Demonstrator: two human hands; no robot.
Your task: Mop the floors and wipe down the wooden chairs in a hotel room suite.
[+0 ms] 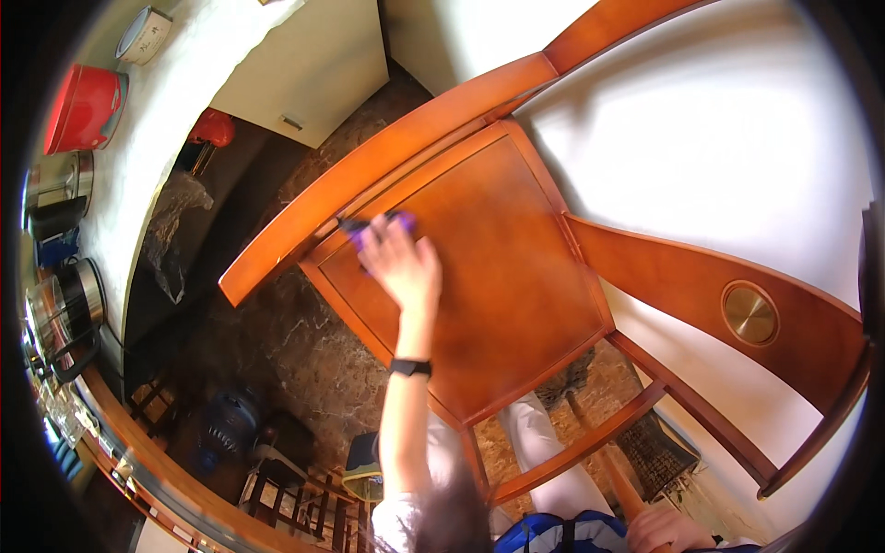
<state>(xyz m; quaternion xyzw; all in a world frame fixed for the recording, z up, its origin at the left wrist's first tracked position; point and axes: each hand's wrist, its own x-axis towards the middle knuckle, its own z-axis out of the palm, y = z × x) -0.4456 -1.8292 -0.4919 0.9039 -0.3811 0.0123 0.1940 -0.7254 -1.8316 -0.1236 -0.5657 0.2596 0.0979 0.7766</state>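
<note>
Left fingers over blurred purple cloth, right hand cropped, both grips unclear

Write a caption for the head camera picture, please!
Left hand with a blurry purple-and-black thing under it, over a flat orange-brown wooden chair seat.

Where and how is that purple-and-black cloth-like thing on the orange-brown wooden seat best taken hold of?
Probably from above, across the middle of the purple-and-black cloth-like thing: it lies low on the orange-brown wooden seat, so its upper side looks easiest. The left hand covers part of it; blur hides its exact shape.
</note>
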